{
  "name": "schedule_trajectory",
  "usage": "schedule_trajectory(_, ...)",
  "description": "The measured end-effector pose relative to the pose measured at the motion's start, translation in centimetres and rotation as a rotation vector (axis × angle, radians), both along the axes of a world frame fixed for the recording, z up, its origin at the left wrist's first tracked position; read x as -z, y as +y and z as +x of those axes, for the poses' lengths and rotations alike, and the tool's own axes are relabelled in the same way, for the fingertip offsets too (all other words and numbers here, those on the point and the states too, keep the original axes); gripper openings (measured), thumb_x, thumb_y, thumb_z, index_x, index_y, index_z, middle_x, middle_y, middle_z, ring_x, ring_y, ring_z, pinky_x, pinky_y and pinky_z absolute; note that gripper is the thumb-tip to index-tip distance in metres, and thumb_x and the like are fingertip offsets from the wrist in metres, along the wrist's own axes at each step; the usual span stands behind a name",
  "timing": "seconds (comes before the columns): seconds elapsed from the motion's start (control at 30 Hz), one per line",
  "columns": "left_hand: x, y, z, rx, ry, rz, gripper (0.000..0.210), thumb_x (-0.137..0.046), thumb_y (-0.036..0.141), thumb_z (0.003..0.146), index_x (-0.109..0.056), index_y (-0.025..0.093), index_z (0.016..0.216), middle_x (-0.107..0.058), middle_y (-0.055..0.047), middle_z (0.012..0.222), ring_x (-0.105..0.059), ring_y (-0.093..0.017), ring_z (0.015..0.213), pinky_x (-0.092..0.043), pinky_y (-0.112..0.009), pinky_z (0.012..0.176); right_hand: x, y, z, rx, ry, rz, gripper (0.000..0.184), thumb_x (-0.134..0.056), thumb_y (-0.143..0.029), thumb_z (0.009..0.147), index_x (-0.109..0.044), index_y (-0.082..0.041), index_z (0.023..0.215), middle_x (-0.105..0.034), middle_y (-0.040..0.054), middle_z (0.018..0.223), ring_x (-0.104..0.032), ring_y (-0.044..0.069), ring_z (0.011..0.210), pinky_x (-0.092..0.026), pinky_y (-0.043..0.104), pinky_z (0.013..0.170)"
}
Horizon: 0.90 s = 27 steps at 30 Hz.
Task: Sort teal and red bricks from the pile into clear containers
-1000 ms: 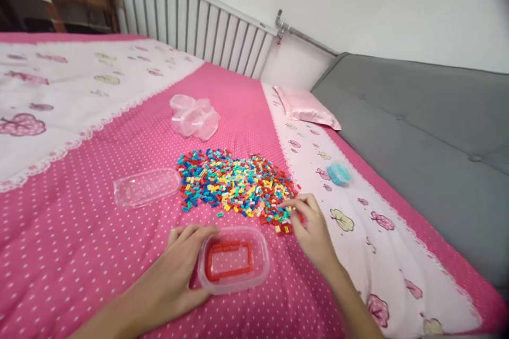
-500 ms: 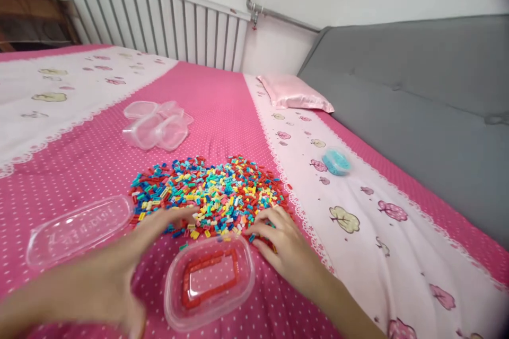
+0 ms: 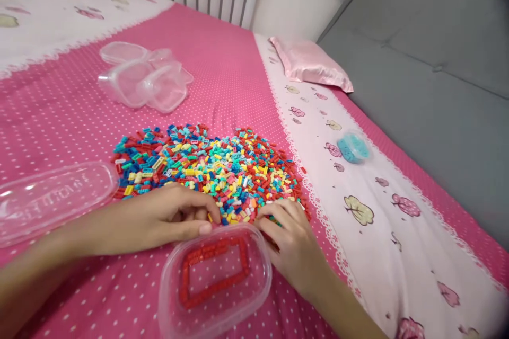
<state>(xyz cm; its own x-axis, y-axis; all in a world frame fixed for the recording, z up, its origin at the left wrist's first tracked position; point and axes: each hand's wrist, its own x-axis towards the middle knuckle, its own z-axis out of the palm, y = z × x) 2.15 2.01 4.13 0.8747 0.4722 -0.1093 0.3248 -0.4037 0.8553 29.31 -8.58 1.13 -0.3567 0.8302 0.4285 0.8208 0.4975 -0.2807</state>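
Note:
A clear plastic container (image 3: 217, 318) sits before me, with red toy bricks (image 3: 214, 291) forming a rectangular outline inside it. Beyond it spreads a pile of small multicoloured bricks (image 3: 222, 169). My left hand (image 3: 175, 217) is at the container's far left rim, its fingers curled and its thumb close to the index finger. At the far right corner of the container, my right hand (image 3: 288, 235) is bent over the near edge of the pile, fingers drawn together. Whatever either set of fingertips holds is hidden.
A clear lid (image 3: 59, 196) with raised lettering lies at the left. Several clear containers (image 3: 139, 82) are heaped behind the pile. To the right are a small tub of blue stuff (image 3: 353, 147), a pink pillow (image 3: 310, 63) and a grey padded headboard (image 3: 417, 37).
My left hand has moved right, from spread open beside the container to curled at its far rim. My right hand stays near the same corner. The view has tilted down.

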Motion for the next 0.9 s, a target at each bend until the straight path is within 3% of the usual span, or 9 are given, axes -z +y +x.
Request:
schedule_trajectory(0.1, -0.4, 0.1, -0.1, 0.011, 0.044, -0.105, 0.039, -0.052, 0.055, 0.104, -0.074, 0.023, 0.108, -0.071, -0.002, 0.084, -0.061, -0.016, 0.070, -0.040, -0.022, 0.057, 0.0, -0.1, 0.0, -0.023, 0.023, -0.007, 0.011, -0.064, -0.016, 0.101, -0.069, -0.019, 0.091, -0.073, 0.0017, 0.093, -0.059, 0.022, 0.092, -0.043, 0.038, 0.085)
schedule_trajectory(0.23, -1.3, -0.4, 0.6, -0.006, 0.058, -0.122, 0.037, -0.059, 0.056, 0.100, -0.071, 0.021, 0.099, -0.067, 0.001, 0.078, -0.057, -0.014, 0.066, -0.040, -0.021, 0.056, -0.1, -0.1, 0.4, -0.032, 0.096, -0.041, 0.008, -0.068, -0.020, 0.099, -0.068, -0.020, 0.092, -0.073, -0.0006, 0.086, -0.060, 0.020, 0.084, -0.042, 0.036, 0.081)
schedule_trajectory(0.5, -1.7, -1.4, 1.1, 0.025, 0.126, -0.134, 0.032, -0.060, 0.051, 0.098, -0.066, 0.019, 0.094, -0.053, 0.003, 0.068, -0.047, -0.014, 0.060, -0.033, -0.023, 0.051, -2.2, 0.2, 2.5, 0.096, 0.147, -0.138, 0.008, -0.067, -0.019, 0.098, -0.073, -0.024, 0.098, -0.077, 0.0019, 0.091, -0.067, 0.022, 0.088, -0.050, 0.038, 0.081)
schedule_trajectory(0.67, -1.7, -1.3, 1.2, 0.036, 0.145, -0.160, 0.034, -0.059, 0.051, 0.098, -0.070, 0.020, 0.099, -0.047, 0.004, 0.066, -0.041, -0.013, 0.057, -0.029, -0.023, 0.049, -3.1, 0.1, 2.5, 0.108, 0.441, -0.309, 0.015, -0.065, -0.018, 0.097, -0.077, -0.026, 0.093, -0.077, -0.0001, 0.086, -0.073, 0.018, 0.077, -0.058, 0.032, 0.071)
schedule_trajectory(0.8, -2.0, -1.4, 1.4, 0.031, 0.135, -0.203, 0.032, -0.062, 0.048, 0.096, -0.072, 0.019, 0.104, -0.043, 0.005, 0.063, -0.038, -0.012, 0.055, -0.027, -0.022, 0.046, -4.7, -0.7, 1.5, 0.109, 0.698, -0.452, 0.008, -0.077, -0.021, 0.090, -0.080, -0.028, 0.091, -0.079, -0.0021, 0.086, -0.077, 0.015, 0.069, -0.062, 0.025, 0.062)
schedule_trajectory(0.9, -2.1, -1.5, 1.5, 0.042, 0.127, -0.243, 0.028, -0.063, 0.044, 0.095, -0.072, 0.019, 0.101, -0.043, 0.005, 0.062, -0.038, -0.012, 0.054, -0.026, -0.023, 0.046, -6.2, -1.7, 0.3, 0.095, 0.556, -0.343, 0.014, -0.079, -0.016, 0.088, -0.079, -0.030, 0.093, -0.081, -0.0037, 0.089, -0.078, 0.015, 0.075, -0.063, 0.022, 0.067)
